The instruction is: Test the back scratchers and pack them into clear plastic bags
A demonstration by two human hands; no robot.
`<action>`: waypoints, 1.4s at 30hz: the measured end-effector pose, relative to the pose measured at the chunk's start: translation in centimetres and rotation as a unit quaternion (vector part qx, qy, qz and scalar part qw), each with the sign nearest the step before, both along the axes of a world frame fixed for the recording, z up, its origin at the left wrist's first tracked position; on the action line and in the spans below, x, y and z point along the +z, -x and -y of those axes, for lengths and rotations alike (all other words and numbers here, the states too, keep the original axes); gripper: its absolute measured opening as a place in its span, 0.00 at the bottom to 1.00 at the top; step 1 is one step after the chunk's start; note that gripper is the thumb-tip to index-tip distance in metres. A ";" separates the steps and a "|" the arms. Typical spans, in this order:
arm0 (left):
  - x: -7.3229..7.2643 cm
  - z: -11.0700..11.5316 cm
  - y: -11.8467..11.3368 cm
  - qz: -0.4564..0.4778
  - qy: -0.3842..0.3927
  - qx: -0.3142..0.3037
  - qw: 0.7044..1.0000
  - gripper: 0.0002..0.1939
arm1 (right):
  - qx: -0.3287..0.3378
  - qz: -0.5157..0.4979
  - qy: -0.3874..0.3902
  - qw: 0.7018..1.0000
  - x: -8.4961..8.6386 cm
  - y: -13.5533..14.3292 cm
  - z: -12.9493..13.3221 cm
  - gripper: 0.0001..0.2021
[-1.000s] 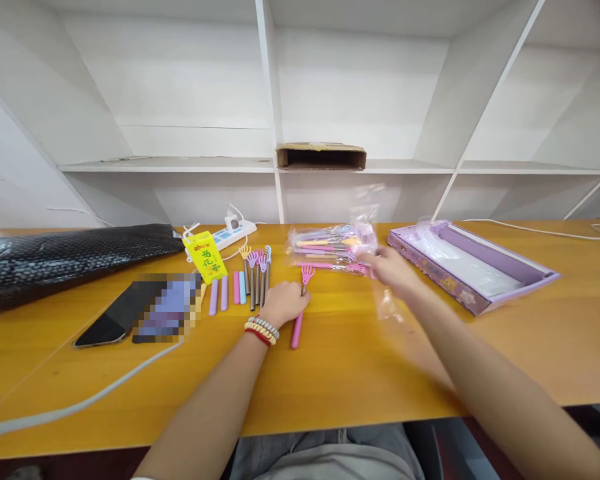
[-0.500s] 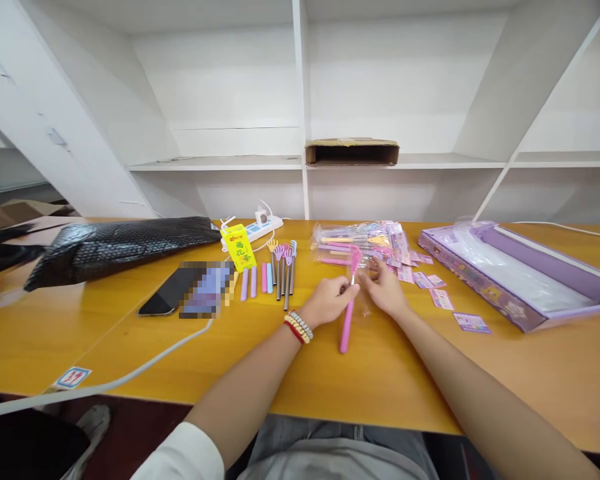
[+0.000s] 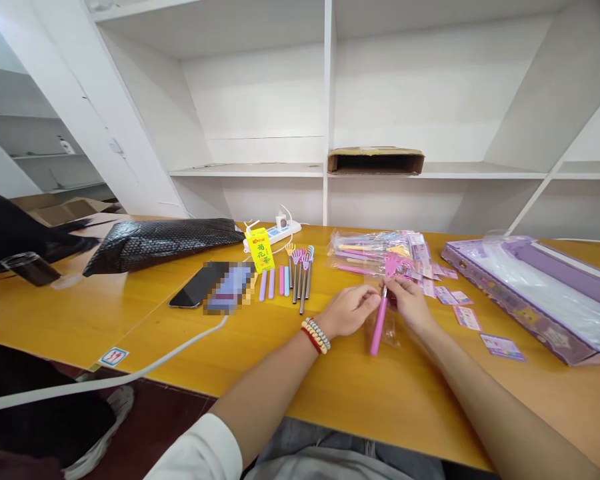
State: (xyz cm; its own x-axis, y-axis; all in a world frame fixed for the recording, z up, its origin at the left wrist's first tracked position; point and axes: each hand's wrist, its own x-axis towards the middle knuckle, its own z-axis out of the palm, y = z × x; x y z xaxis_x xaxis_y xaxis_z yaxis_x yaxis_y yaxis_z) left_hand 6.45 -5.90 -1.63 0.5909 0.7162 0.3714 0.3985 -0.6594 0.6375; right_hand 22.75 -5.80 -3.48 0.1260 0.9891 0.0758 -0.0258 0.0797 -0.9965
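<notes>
A pink back scratcher (image 3: 379,327) with a hand-shaped head and a short metal neck stands out in front of me, its handle pointing toward me. My right hand (image 3: 411,303) pinches it at the neck, just below the head. Beside the handle, on its left, is my left hand (image 3: 351,311), fingers curved and thumb apart, holding nothing that I can see. A clear plastic wrapper (image 3: 391,330) lies under and around the handle. Left of my hands are several back scratchers (image 3: 303,277) with dark metal shafts, next to loose coloured handle sleeves (image 3: 271,283).
Behind my hands lie wrapped back scratchers (image 3: 360,252) in plastic. Small printed cards (image 3: 503,347) are scattered to the right, near a purple box (image 3: 563,340). Two phones (image 3: 193,290), a yellow packet (image 3: 261,250), a power strip (image 3: 285,231) and a black wrapped parcel (image 3: 165,243) are leftward. A white cable crosses the front-left.
My left hand has let go of the pink back scratcher and moved slightly off its shaft. My right hand now grips the neck, and the head has turned to show its spread fingers. The view has shifted left.
</notes>
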 end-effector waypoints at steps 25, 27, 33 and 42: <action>-2.7 -1.8 -1.2 0.051 0.080 0.130 0.987 0.16 | 0.014 -0.278 0.085 0.957 -0.1 0.6 -0.6 0.08; -2.6 -2.3 -1.0 0.119 0.091 0.161 0.976 0.17 | 0.007 -0.263 0.084 0.961 -0.1 0.3 -0.5 0.08; -2.0 -3.8 -0.1 0.282 0.171 0.173 0.928 0.10 | 0.083 -0.134 0.042 0.987 0.1 0.4 0.1 0.12; -2.4 -4.0 -0.2 0.319 0.156 0.165 0.920 0.12 | 0.184 -0.112 0.038 0.976 0.1 1.3 0.9 0.16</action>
